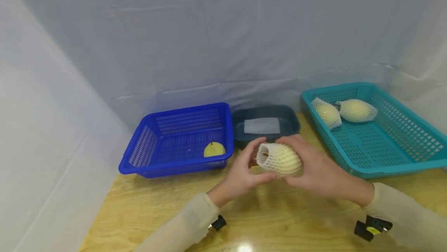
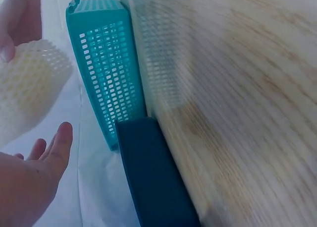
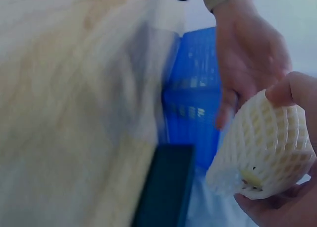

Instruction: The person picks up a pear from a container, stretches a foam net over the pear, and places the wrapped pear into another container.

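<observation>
A bare yellow pear (image 1: 214, 150) lies in a blue basket (image 1: 174, 163), left, as a person's left hand (image 1: 241, 174), fingers spread and thumb apart, reaches beside a pale yellow pear in white foam netting (image 1: 282, 161). The netted pear is held above the table before a dark tray (image 1: 263, 111), the net's mouth facing left. The right hand (image 1: 319, 166) grips it, thumb and fingers curled around its side, near a teal basket (image 1: 370, 151) of two netted pears (image 1: 357, 110).

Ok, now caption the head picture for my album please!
Right hand holds a netted fruit, left hand beside it; blue basket left, teal basket right.
</observation>
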